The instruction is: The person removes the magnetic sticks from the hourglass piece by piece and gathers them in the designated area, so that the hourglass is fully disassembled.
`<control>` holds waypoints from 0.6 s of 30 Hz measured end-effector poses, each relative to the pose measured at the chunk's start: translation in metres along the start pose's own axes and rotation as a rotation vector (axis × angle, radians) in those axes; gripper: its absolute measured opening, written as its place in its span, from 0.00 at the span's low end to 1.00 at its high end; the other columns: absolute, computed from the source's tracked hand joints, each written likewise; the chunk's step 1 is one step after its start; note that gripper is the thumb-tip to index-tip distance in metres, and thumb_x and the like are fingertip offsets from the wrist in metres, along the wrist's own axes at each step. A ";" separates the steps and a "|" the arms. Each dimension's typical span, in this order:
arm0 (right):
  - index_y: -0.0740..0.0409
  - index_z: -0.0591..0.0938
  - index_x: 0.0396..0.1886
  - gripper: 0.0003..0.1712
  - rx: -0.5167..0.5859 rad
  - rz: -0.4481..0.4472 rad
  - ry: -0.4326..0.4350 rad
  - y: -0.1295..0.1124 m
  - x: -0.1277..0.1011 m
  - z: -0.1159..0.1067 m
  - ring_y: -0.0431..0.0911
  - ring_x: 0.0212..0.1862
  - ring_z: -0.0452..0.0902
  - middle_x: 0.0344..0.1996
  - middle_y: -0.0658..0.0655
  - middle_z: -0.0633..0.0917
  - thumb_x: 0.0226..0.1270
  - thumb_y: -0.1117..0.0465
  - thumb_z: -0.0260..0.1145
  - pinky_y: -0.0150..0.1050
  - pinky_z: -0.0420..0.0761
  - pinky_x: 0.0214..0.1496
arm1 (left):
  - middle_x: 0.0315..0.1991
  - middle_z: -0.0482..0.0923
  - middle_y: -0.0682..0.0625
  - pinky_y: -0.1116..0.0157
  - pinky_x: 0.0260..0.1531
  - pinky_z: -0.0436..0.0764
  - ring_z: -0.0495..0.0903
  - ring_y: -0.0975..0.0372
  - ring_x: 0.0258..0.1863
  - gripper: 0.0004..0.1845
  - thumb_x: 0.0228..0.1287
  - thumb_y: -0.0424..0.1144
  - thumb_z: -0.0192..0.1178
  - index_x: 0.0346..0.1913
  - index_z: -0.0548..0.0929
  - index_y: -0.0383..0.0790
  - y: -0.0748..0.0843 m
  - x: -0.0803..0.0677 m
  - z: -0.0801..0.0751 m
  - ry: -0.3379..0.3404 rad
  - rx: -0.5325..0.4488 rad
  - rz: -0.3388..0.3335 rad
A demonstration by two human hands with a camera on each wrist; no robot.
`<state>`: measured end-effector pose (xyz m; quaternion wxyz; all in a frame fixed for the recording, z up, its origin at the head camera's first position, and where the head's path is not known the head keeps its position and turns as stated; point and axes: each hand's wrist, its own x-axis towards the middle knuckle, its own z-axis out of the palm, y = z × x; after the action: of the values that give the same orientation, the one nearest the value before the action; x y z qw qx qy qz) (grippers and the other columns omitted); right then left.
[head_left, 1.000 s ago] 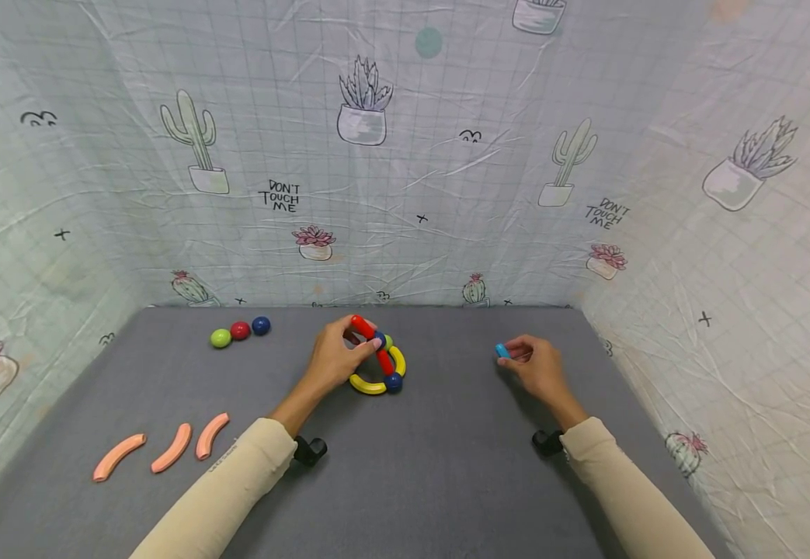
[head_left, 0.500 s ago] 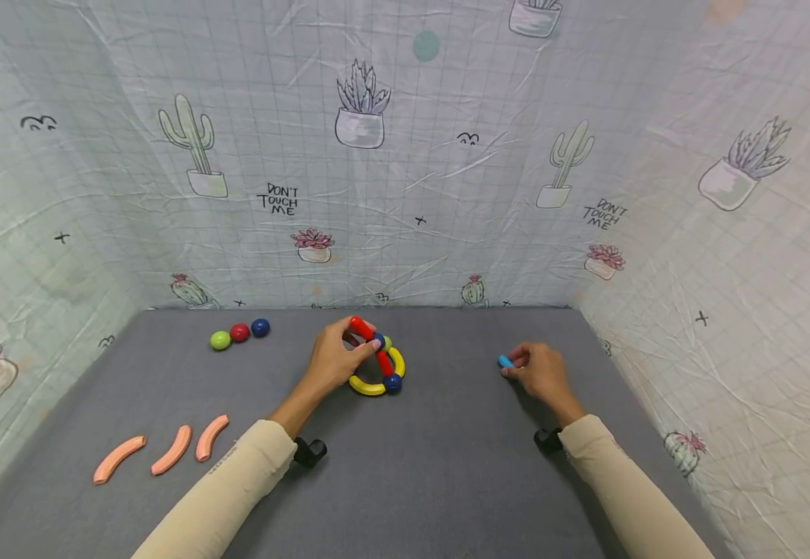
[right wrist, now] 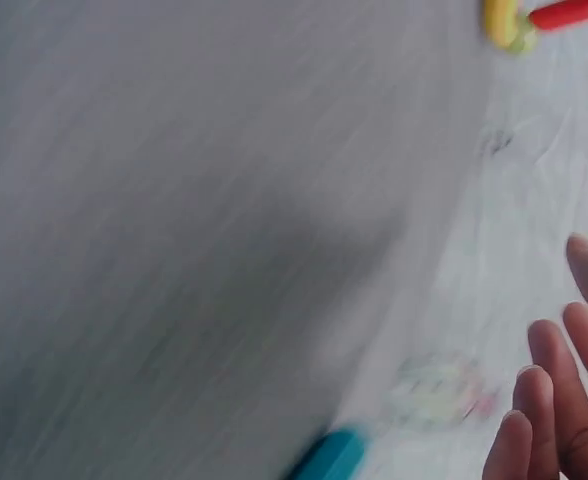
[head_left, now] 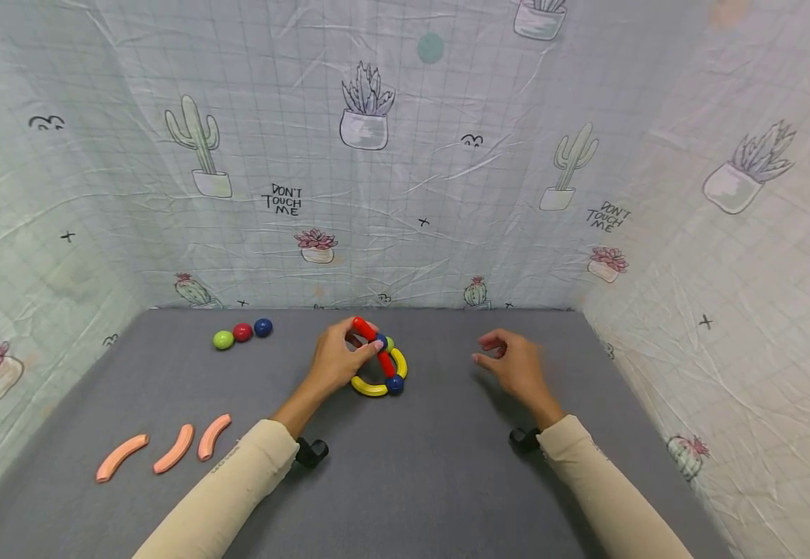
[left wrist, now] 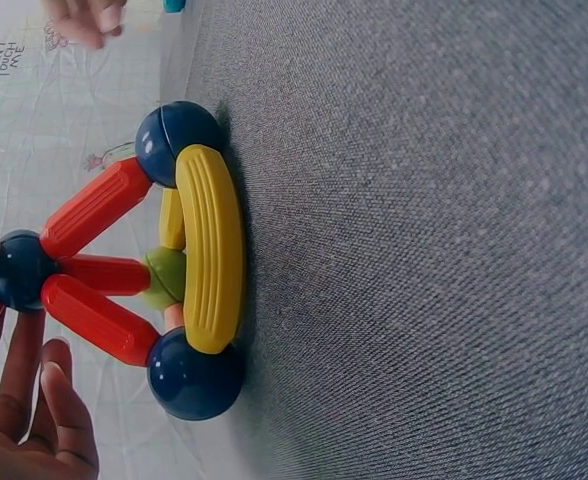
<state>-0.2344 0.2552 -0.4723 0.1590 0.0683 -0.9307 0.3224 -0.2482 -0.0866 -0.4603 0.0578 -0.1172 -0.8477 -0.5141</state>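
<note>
We find the left hand (head_left: 335,361) pinching a red stick (head_left: 363,328) at the top of the stick-and-ball frame (head_left: 379,365), which stands on the grey surface (head_left: 418,466) on its yellow arcs (left wrist: 212,250). The right hand (head_left: 512,366) hovers well apart to the right of it, its grip wide and holding nothing. A blue piece (right wrist: 326,458) lies near those fingers (right wrist: 544,400), untouched.

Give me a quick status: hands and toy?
Left hand grips the toy. Right hand open, holding nothing. Nothing between them.
</note>
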 end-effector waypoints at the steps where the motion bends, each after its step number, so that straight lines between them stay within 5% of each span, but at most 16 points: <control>1: 0.56 0.91 0.46 0.16 0.021 -0.019 0.007 -0.007 0.001 0.004 0.53 0.41 0.87 0.40 0.56 0.92 0.60 0.57 0.83 0.49 0.85 0.45 | 0.45 0.89 0.47 0.62 0.35 0.81 0.82 0.52 0.44 0.13 0.68 0.44 0.75 0.52 0.89 0.46 0.000 0.000 0.000 0.000 -0.002 0.001; 10: 0.49 0.90 0.46 0.13 0.190 -0.124 -0.016 -0.078 0.012 0.036 0.47 0.43 0.86 0.43 0.50 0.91 0.64 0.53 0.81 0.47 0.86 0.49 | 0.45 0.89 0.47 0.62 0.35 0.80 0.82 0.52 0.44 0.13 0.68 0.44 0.74 0.52 0.89 0.46 0.003 -0.001 0.001 0.002 0.014 0.000; 18: 0.49 0.90 0.48 0.14 0.219 -0.210 -0.051 -0.125 0.025 0.063 0.46 0.45 0.84 0.44 0.50 0.90 0.66 0.52 0.80 0.45 0.86 0.52 | 0.44 0.90 0.47 0.63 0.35 0.81 0.83 0.52 0.43 0.14 0.68 0.44 0.75 0.52 0.89 0.45 0.000 0.001 0.001 0.019 0.042 0.032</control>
<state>-0.2450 0.1175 -0.4378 0.1599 0.1902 -0.8813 0.4019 -0.2489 -0.0852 -0.4608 0.0766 -0.1244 -0.8559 -0.4961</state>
